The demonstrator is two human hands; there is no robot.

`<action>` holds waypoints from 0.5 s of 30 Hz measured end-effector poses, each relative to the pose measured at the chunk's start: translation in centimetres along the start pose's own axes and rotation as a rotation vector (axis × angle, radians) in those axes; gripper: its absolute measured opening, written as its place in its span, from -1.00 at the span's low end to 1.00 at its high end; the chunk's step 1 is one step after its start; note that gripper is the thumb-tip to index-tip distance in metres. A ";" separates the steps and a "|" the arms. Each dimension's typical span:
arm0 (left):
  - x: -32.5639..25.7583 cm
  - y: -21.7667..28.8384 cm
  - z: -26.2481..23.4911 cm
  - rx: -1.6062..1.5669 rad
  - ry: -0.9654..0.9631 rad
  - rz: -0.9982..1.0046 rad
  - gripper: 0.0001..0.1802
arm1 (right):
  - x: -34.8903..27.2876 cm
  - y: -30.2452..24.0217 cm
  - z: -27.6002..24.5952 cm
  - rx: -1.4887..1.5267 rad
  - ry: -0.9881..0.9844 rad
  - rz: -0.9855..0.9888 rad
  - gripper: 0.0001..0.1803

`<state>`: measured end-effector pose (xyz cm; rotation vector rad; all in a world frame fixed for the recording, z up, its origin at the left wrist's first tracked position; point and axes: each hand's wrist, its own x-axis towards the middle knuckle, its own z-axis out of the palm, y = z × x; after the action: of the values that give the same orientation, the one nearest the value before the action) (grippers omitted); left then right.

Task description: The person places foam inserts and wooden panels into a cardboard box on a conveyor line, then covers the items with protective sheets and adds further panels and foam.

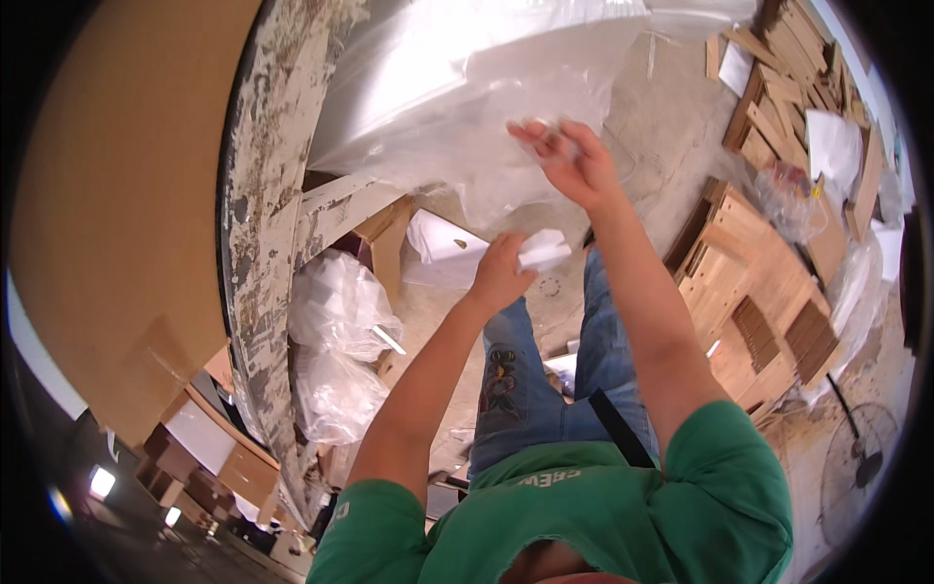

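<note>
Gripping a white folded piece (547,253) in the left hand (501,273), fingers closed round its left end, held out ahead of the jeans (511,428). Right hand (576,167) raised farther out, fingers half-curled in front of clear plastic sheeting (467,107); blurred, can't tell if it pinches any film. White sheet (438,238) left of the held piece, bunched clear plastic (341,341) lower left, paint-worn beam (263,195) beyond, wooden panels (720,282) on right, fan (866,467) lower right
</note>
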<state>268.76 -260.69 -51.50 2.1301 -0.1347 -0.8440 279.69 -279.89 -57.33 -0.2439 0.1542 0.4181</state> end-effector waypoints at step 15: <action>11.4 6.3 -7.3 0.932 0.699 0.387 -0.04 | -4.8 -9.4 11.6 -0.054 -0.013 0.424 -0.62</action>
<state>283.20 -264.21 -49.64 2.9695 -0.6407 0.3099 280.45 -286.95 -43.32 -0.2618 0.1822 0.8459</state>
